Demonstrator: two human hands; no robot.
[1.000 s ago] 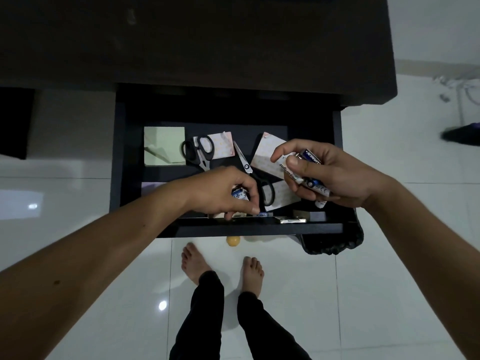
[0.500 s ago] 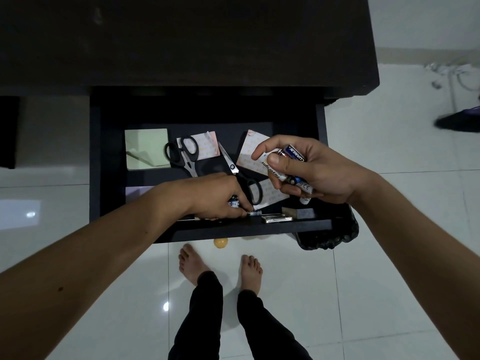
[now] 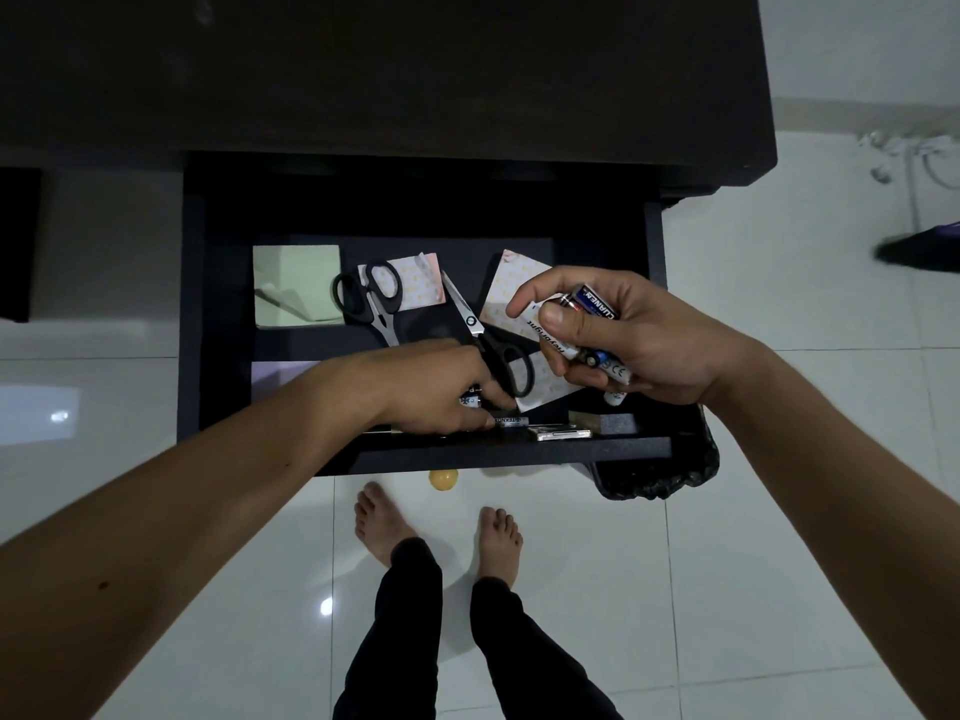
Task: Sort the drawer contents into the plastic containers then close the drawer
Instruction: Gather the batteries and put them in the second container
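Drawer stands pulled out from the dark desk, front edge nearest the bare feet on the white tiled floor. A small yellow ball lies on the floor just under the front edge.

Left hand: grip curled down at the drawer's front, fingertips on a battery lying flat; a second battery shows partly under the fingers. Cannot tell whether the grip has closed on either. Just right of that grip, against the front wall: a small metallic item and a dark block.

Right hand, held above the drawer's right side: grip pinched shut on a bundle of batteries, thumb across a white one, a blue-black one behind it.

Between the two grips: black-handled scissors lying on a patterned card. Beyond the left grip: a second pair of scissors over another card, then a pale green notepad at far left.
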